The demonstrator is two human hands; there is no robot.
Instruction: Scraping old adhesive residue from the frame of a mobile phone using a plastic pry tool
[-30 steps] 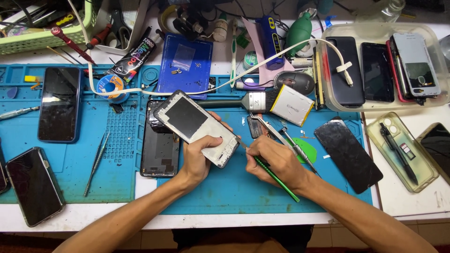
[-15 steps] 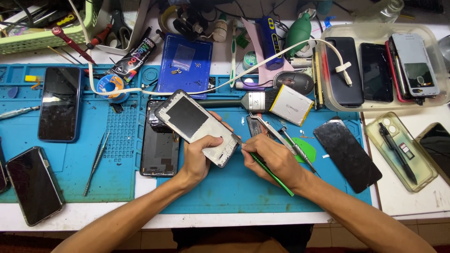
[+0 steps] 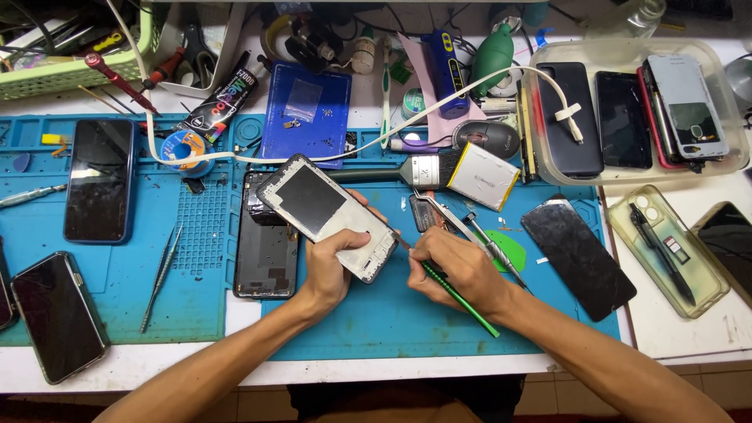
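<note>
My left hand [image 3: 333, 266] grips an opened phone frame [image 3: 325, 211], white-edged with a dark grey plate, tilted above the blue work mat [image 3: 376, 321]. My right hand [image 3: 458, 270] holds a thin green-handled tool [image 3: 462, 301] like a pen, its tip touching the frame's lower right edge. A dark phone back [image 3: 265, 243] lies flat on the mat just left of my left hand. A flat white battery with a yellow edge [image 3: 483, 177] rests beyond my right hand, and a green pick [image 3: 511, 247] lies under metal tweezers [image 3: 470, 227].
Several phones lie around: two at left [image 3: 98, 180] [image 3: 56, 313], a cracked one [image 3: 578, 257] at right, more in a clear tray [image 3: 627, 117]. Tweezers [image 3: 160, 274] rest on the left mat. A white cable [image 3: 329, 149], brush [image 3: 415, 171] and blue screw pad [image 3: 307, 113] sit behind.
My right hand has crept left with the green tool, bringing its tip against the frame's edge. My left hand keeps the frame nearly still.
</note>
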